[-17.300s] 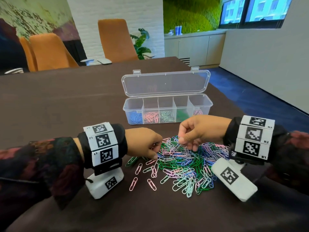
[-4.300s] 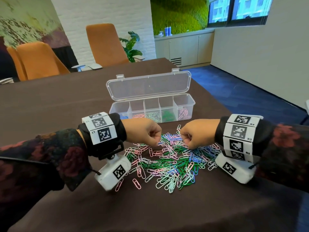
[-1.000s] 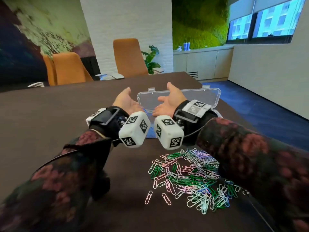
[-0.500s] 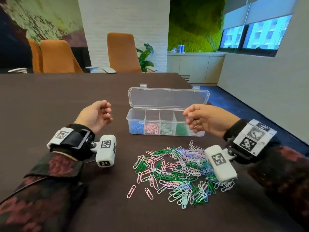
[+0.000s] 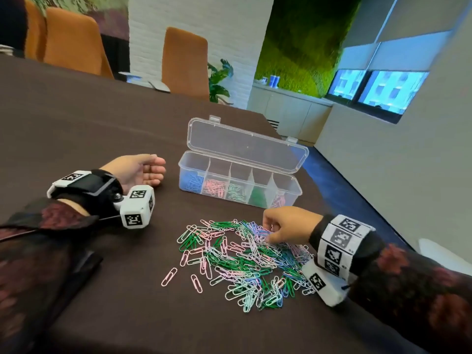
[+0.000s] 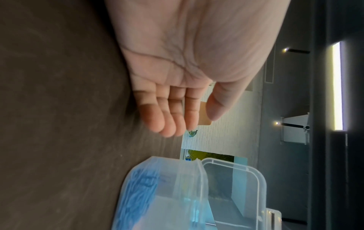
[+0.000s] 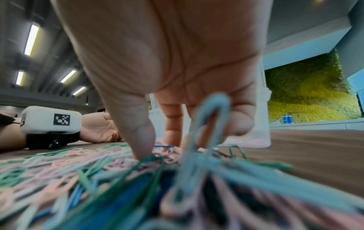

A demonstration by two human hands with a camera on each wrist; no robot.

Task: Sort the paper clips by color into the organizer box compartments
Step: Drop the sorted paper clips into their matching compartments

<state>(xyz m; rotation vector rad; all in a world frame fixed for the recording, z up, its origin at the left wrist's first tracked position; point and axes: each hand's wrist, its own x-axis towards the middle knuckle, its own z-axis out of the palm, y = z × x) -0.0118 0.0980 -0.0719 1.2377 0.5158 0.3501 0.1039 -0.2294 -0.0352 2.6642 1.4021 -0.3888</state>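
Under the right hand's fingers (image 7: 141,140), paper clips (image 5: 242,256) touched, perhaps pinched.

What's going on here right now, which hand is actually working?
A person is sorting a mixed pile of paper clips into a clear organizer box whose lid is open; its compartments already hold blue, pink, pale green, dark green and more pinkish clips. The right hand is down at the far edge of the pile, fingertips in the clips; whether it has one pinched is unclear. The left hand rests palm-up and empty on the table, left of the box.
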